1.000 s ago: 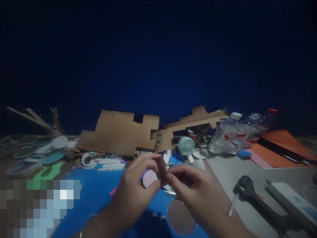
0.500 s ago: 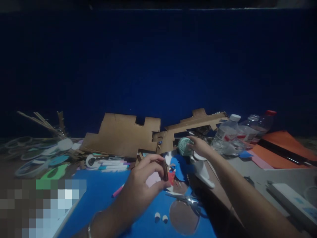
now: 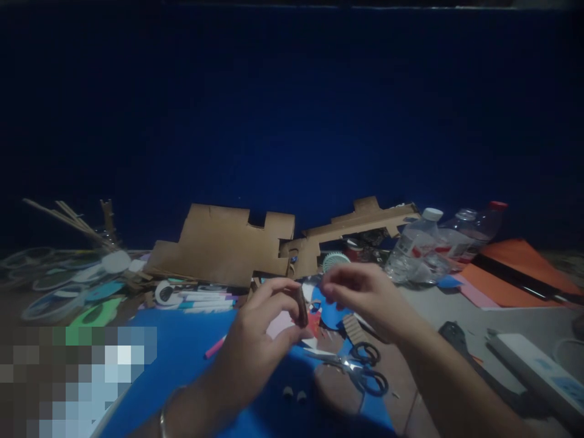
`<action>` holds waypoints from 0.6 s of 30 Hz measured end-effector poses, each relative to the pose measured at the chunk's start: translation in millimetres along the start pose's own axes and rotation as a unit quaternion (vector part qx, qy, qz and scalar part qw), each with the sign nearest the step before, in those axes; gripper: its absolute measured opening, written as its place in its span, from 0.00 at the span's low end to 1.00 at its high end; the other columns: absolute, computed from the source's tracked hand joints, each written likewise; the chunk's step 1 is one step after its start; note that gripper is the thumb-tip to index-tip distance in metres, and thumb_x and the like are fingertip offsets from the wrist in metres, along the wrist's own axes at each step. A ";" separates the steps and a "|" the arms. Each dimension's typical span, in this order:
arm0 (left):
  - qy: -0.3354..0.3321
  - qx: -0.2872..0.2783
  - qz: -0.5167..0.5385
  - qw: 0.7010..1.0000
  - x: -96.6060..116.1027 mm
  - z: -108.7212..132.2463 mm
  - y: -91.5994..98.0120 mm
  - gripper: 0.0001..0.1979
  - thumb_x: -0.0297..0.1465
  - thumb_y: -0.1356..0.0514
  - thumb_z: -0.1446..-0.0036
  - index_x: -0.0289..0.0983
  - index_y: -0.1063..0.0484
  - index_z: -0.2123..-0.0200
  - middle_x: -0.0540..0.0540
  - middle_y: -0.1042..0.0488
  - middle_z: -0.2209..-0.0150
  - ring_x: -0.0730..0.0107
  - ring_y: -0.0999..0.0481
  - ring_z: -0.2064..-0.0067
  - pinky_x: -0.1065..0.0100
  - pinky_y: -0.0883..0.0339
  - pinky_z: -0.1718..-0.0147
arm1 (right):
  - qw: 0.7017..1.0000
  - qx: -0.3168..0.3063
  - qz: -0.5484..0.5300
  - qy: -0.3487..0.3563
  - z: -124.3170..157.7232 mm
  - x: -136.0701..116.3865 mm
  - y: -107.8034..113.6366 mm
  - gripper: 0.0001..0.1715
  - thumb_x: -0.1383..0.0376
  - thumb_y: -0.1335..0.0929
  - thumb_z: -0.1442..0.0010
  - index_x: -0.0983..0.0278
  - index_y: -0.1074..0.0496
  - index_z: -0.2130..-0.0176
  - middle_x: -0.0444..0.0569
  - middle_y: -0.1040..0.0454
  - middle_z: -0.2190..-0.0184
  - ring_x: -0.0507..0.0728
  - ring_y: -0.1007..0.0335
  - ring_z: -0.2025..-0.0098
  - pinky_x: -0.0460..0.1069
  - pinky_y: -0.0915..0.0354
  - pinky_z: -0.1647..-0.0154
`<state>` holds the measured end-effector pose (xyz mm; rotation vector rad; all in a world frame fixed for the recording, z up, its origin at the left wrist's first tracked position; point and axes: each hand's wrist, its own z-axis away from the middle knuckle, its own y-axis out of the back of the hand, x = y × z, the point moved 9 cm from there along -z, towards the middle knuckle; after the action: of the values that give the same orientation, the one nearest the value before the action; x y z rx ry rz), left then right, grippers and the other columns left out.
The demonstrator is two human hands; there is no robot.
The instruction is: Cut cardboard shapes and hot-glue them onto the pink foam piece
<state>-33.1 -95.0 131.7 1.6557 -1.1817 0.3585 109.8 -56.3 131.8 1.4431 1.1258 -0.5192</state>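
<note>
My left hand (image 3: 253,344) is closed on a small brown cardboard piece (image 3: 301,306), pinched upright between thumb and fingers above a blue sheet (image 3: 182,359). A pink round cutout (image 3: 279,323) shows just behind that hand. My right hand (image 3: 362,298) hovers a little to the right of the cardboard piece with its fingertips drawn together; whether they hold anything is too dark to see. Below the hands lie black-handled scissors (image 3: 365,368) and a brown disc (image 3: 331,392).
Cut cardboard sheets (image 3: 228,243) lean at the back, beside a small green fan (image 3: 334,260) and plastic bottles (image 3: 420,246). Markers (image 3: 205,299) lie at centre left. Orange paper (image 3: 515,271), a glue gun (image 3: 456,337) and a white power strip (image 3: 538,371) are on the right.
My right hand left the cardboard piece, reached out to the green fan, then came back beside my left hand. The left hand kept its hold and barely moved.
</note>
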 end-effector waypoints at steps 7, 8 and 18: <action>-0.038 0.030 -0.027 0.998 7.7 1.0 5.2 0.03 0.28 0.42 0.46 0.39 0.33 0.72 0.46 0.36 0.52 0.64 0.33 0.51 0.61 0.38 0.52 | 0.992 0.081 -0.075 0.068 35.7 -38.1 -19.0 0.09 0.73 0.32 0.50 0.62 0.23 0.69 0.44 0.22 0.73 0.52 0.26 0.71 0.43 0.31 0.73; -0.039 0.029 -0.022 0.999 7.3 1.8 4.8 0.03 0.28 0.42 0.47 0.39 0.33 0.72 0.46 0.36 0.52 0.64 0.33 0.50 0.61 0.38 0.52 | 0.990 0.097 -0.065 0.082 37.1 -39.5 -18.1 0.10 0.74 0.32 0.51 0.62 0.23 0.69 0.44 0.22 0.73 0.52 0.26 0.71 0.43 0.31 0.72; -0.069 0.033 -0.012 0.997 11.2 2.0 8.6 0.02 0.29 0.41 0.46 0.42 0.32 0.69 0.50 0.37 0.54 0.70 0.34 0.51 0.68 0.37 0.54 | 0.975 0.167 -0.048 0.141 44.5 -46.0 -11.8 0.11 0.76 0.32 0.51 0.63 0.23 0.69 0.45 0.22 0.72 0.51 0.26 0.70 0.41 0.29 0.72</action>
<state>-35.6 -102.5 143.6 1.7746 -1.2628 0.2734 92.4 -114.9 154.1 1.8016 1.3860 -0.6072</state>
